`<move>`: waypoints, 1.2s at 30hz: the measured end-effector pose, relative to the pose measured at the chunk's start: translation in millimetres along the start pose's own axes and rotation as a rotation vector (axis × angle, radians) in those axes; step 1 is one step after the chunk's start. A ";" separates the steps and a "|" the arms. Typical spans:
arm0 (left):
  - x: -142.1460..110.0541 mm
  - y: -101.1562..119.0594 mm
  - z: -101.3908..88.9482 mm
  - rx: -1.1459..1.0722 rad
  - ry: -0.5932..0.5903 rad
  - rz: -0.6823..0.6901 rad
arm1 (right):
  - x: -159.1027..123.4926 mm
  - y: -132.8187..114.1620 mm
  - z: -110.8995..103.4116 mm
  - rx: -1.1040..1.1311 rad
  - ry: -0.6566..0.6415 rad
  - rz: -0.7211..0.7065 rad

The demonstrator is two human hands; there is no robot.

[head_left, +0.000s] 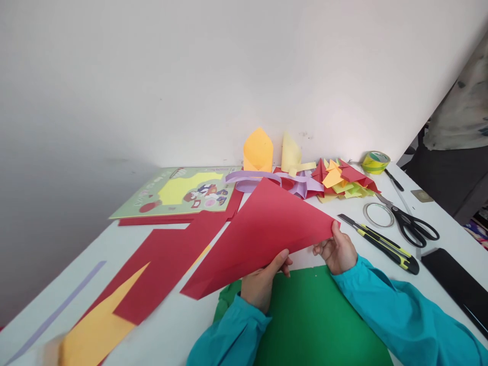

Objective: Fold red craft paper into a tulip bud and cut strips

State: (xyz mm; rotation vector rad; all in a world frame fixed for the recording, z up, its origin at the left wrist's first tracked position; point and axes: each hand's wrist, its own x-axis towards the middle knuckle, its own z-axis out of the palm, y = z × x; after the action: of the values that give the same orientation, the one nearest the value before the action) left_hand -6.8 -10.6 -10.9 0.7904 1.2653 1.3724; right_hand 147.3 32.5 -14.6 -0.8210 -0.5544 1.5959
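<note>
Green card [320, 320] lies toward the tabletop's [168, 338] near edge. Just beyond, the left hand [260, 285] pinches the red sheet [263, 229] by its near edge, the right hand [341, 252] by its right corner; its long axis slants near-left, free end closer to the left hand.

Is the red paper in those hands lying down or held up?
Held up: the right hand pinches the red paper at its right corner; the left hand grips its lower edge.

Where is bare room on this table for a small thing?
Bare white tabletop shows between the narrow purple paper strip and the pale green printed sheet. Crowded: the right, around black-handled scissors and yellow-black cutter.
</note>
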 end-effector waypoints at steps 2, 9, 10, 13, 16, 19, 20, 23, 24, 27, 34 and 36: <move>0.7 1.9 -0.1 -0.037 0.011 -0.014 | 0.9 -0.9 -0.4 -0.006 -0.001 -0.004; -1.8 -1.0 3.7 0.053 0.007 0.016 | -11.6 8.9 -2.1 -0.348 -0.157 -0.078; -3.2 -1.5 4.9 0.072 -0.011 0.033 | -14.4 10.7 -1.6 -0.387 -0.163 -0.102; -6.6 -0.9 7.6 0.111 -0.060 0.078 | -21.4 12.7 2.1 -0.465 -0.152 -0.136; -7.9 2.3 7.4 0.241 -0.110 0.134 | -25.6 10.7 6.7 -0.523 -0.167 -0.147; -8.1 5.1 6.1 0.344 -0.147 0.174 | -27.3 9.4 8.3 -0.553 -0.193 -0.152; -8.2 5.7 5.9 0.347 -0.147 0.177 | -27.4 9.6 7.9 -0.560 -0.197 -0.151; -8.6 6.0 6.5 0.288 -0.147 0.127 | -26.2 11.3 5.3 -0.584 -0.188 -0.159; -8.7 5.6 7.1 0.255 -0.148 0.101 | -25.5 12.1 4.3 -0.587 -0.184 -0.163; -8.7 3.1 9.4 0.153 -0.150 0.042 | -22.7 14.5 1.6 -0.566 -0.177 -0.170; -3.0 -5.7 9.2 -0.025 -0.120 -0.020 | -14.5 20.4 -6.4 -0.472 -0.138 -0.110; -0.4 -6.1 7.7 -0.066 -0.056 -0.004 | -13.9 20.7 -6.3 -0.427 -0.120 -0.088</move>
State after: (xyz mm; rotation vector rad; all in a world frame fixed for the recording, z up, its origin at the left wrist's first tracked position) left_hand 2.1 -9.8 -15.0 0.7749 1.1715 1.3724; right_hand 139.6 14.4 -31.2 -1.0028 -1.0270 1.4724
